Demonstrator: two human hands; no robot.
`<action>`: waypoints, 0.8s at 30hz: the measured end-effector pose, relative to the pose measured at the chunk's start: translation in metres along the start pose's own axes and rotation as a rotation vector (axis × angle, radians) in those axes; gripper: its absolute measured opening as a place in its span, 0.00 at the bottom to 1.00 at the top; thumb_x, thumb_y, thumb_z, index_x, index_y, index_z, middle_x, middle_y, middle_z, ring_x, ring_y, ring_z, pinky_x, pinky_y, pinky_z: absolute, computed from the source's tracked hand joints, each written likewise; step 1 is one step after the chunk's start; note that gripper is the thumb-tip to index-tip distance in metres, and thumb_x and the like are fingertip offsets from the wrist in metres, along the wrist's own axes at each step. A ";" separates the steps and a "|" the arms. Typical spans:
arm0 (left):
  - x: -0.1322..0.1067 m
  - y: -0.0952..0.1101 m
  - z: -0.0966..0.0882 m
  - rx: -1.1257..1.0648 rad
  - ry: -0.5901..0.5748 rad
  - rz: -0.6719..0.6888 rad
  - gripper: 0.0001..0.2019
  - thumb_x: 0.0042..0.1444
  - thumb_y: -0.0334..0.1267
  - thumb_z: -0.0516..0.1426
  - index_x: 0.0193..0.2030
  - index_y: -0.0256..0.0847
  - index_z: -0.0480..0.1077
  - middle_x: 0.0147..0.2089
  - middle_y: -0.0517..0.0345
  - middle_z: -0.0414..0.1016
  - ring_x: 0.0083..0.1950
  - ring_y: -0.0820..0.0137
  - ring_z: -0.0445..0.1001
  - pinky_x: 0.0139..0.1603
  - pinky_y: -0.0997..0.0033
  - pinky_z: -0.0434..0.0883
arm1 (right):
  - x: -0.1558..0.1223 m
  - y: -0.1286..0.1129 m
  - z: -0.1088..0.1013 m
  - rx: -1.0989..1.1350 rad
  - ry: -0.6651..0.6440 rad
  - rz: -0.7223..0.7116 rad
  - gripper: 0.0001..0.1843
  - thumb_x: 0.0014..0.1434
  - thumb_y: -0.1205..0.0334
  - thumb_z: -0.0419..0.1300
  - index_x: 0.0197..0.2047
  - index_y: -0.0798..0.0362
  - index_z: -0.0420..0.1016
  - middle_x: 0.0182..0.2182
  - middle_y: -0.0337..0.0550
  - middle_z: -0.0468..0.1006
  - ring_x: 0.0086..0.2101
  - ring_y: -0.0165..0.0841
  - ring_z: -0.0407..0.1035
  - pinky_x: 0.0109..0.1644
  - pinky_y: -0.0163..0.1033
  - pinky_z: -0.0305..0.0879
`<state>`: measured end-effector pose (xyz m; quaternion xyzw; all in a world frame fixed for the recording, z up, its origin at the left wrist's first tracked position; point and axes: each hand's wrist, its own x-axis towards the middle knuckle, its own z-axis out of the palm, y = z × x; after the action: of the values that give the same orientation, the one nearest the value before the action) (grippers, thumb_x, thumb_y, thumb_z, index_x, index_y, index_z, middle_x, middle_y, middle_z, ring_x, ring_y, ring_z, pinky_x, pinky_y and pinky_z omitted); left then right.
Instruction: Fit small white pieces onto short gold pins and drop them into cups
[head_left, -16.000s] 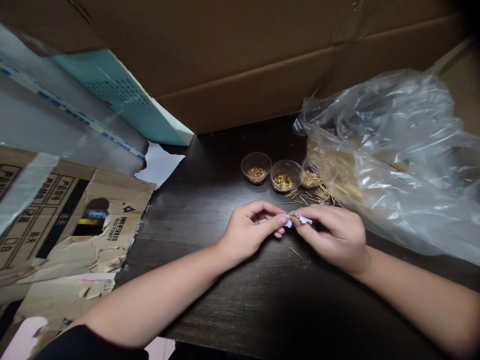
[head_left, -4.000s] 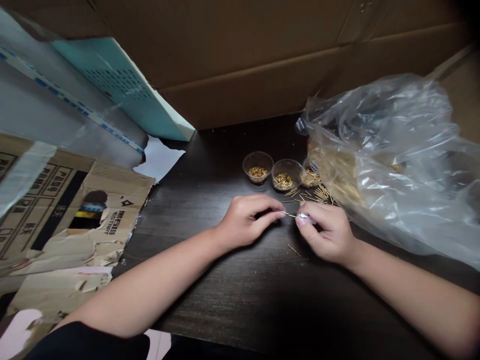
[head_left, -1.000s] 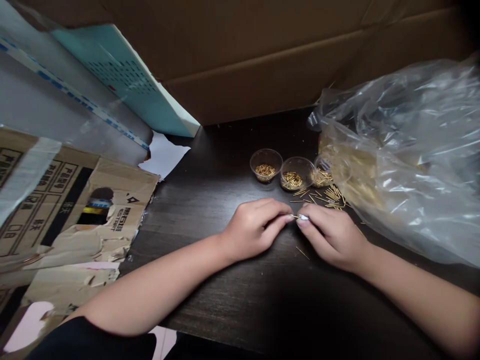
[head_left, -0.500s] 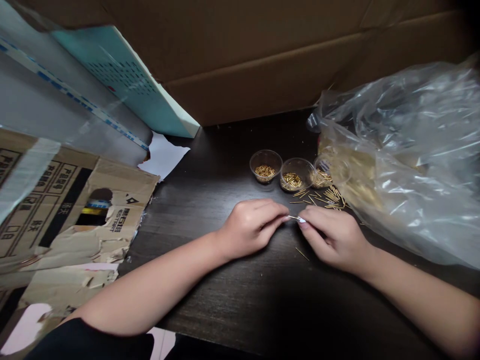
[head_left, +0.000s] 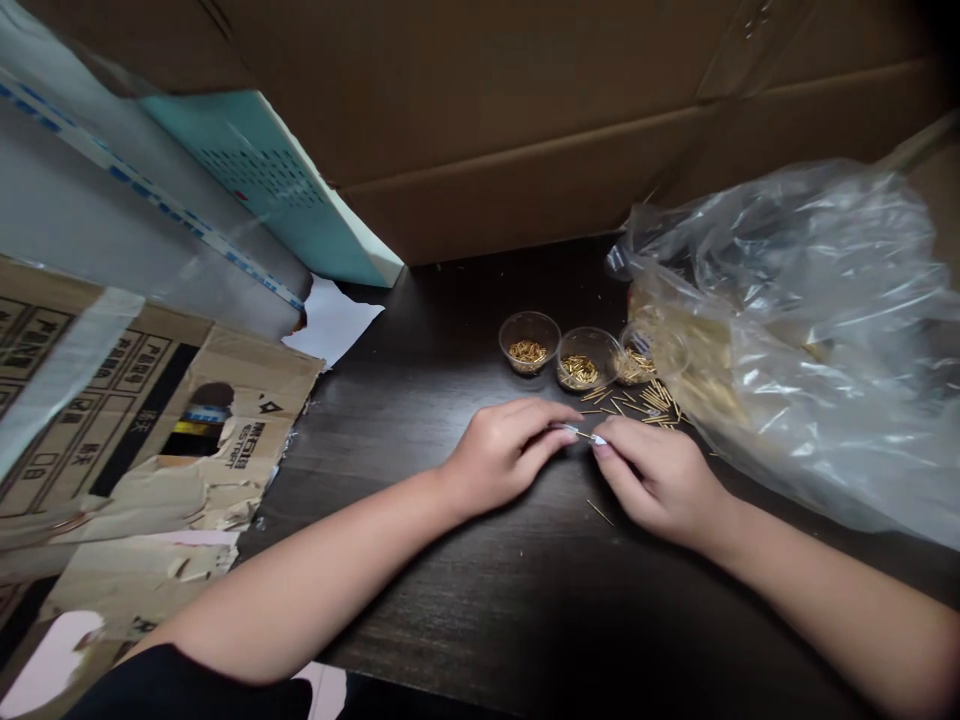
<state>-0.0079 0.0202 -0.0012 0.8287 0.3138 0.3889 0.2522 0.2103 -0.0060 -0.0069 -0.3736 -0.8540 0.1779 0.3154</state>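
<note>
Dark wood tabletop (head_left: 442, 620), cardboard wall (head_left: 487, 120) on the far side. Left hand (head_left: 506, 455) and right hand (head_left: 656, 482) nearly meet at the fingertips, both curled closed, palms down. Between them a thin gold pin (head_left: 583, 433) lies crosswise, long axis running left to right, its right end meeting a small white piece (head_left: 599, 440). Right hand looks pinched on the white piece, left fingertips on the pin, though fingers hide most of both. Just beyond, loose pins (head_left: 652, 400) beside three clear plastic cups (head_left: 589, 358) of gold pins; stray pin (head_left: 600, 513) below the right hand; crumpled plastic bag (head_left: 795, 350) right, torn cardboard (head_left: 172, 430) left
</note>
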 end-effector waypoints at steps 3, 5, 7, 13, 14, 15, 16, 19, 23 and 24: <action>0.002 -0.002 -0.002 -0.043 0.034 -0.061 0.11 0.63 0.35 0.61 0.52 0.37 0.76 0.45 0.50 0.83 0.37 0.73 0.79 0.41 0.73 0.76 | -0.001 0.001 -0.001 0.031 0.068 0.006 0.07 0.68 0.70 0.52 0.37 0.53 0.67 0.27 0.37 0.68 0.26 0.28 0.64 0.33 0.34 0.61; 0.002 -0.002 -0.003 -0.065 0.054 -0.089 0.11 0.63 0.36 0.61 0.51 0.37 0.77 0.42 0.52 0.83 0.34 0.75 0.77 0.39 0.74 0.75 | -0.001 0.002 -0.002 0.040 0.101 0.019 0.07 0.68 0.70 0.53 0.37 0.53 0.67 0.26 0.36 0.67 0.25 0.27 0.63 0.31 0.33 0.60; 0.003 -0.001 -0.004 -0.077 0.052 -0.088 0.09 0.64 0.35 0.60 0.49 0.38 0.77 0.40 0.53 0.83 0.34 0.74 0.76 0.38 0.74 0.74 | -0.001 0.002 -0.002 0.045 0.119 0.033 0.07 0.68 0.70 0.53 0.36 0.53 0.67 0.25 0.36 0.67 0.25 0.27 0.63 0.31 0.34 0.60; 0.002 0.002 -0.001 -0.087 -0.035 -0.107 0.06 0.63 0.34 0.59 0.42 0.36 0.76 0.34 0.56 0.80 0.29 0.76 0.72 0.33 0.75 0.68 | 0.004 0.001 0.001 0.091 0.050 0.009 0.08 0.68 0.68 0.53 0.36 0.54 0.70 0.26 0.38 0.72 0.26 0.28 0.67 0.32 0.34 0.64; 0.002 0.002 -0.001 -0.089 -0.054 -0.120 0.05 0.63 0.34 0.58 0.41 0.36 0.76 0.33 0.57 0.79 0.29 0.76 0.71 0.33 0.75 0.67 | 0.004 0.001 0.002 0.099 0.041 0.010 0.07 0.68 0.68 0.54 0.37 0.54 0.71 0.28 0.39 0.74 0.27 0.28 0.69 0.32 0.34 0.65; 0.001 0.002 -0.001 -0.092 -0.066 -0.136 0.05 0.63 0.34 0.58 0.40 0.36 0.75 0.32 0.57 0.78 0.30 0.76 0.71 0.33 0.75 0.67 | 0.004 0.001 0.002 0.109 0.046 0.018 0.06 0.68 0.68 0.54 0.39 0.53 0.72 0.29 0.40 0.76 0.28 0.29 0.71 0.33 0.34 0.66; 0.001 0.002 -0.001 -0.098 -0.069 -0.154 0.06 0.63 0.35 0.57 0.40 0.36 0.75 0.32 0.58 0.77 0.30 0.75 0.70 0.33 0.75 0.67 | 0.003 0.002 0.003 0.122 0.059 0.032 0.06 0.68 0.68 0.55 0.43 0.53 0.73 0.30 0.40 0.77 0.29 0.29 0.72 0.34 0.34 0.68; 0.002 0.002 -0.002 -0.130 -0.032 -0.215 0.06 0.63 0.36 0.57 0.40 0.37 0.75 0.31 0.58 0.77 0.30 0.76 0.69 0.33 0.75 0.65 | 0.000 0.003 0.004 0.162 0.145 0.063 0.21 0.67 0.71 0.54 0.62 0.52 0.67 0.31 0.38 0.80 0.29 0.28 0.75 0.38 0.34 0.73; 0.002 0.004 -0.001 -0.171 0.017 -0.248 0.06 0.63 0.36 0.58 0.39 0.36 0.75 0.30 0.59 0.76 0.28 0.77 0.67 0.31 0.76 0.64 | 0.000 0.002 0.002 0.105 0.201 -0.012 0.22 0.66 0.74 0.53 0.61 0.50 0.69 0.35 0.41 0.80 0.34 0.30 0.76 0.41 0.36 0.75; 0.002 0.004 -0.001 -0.178 0.015 -0.245 0.06 0.63 0.36 0.58 0.39 0.36 0.75 0.30 0.60 0.76 0.28 0.77 0.67 0.31 0.77 0.64 | 0.000 0.000 0.001 0.073 0.207 -0.032 0.20 0.66 0.75 0.53 0.57 0.50 0.71 0.36 0.43 0.80 0.36 0.32 0.77 0.42 0.38 0.76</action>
<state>-0.0058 0.0190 0.0032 0.7555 0.3787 0.3877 0.3681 0.2095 -0.0059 -0.0082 -0.3645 -0.8157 0.1644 0.4181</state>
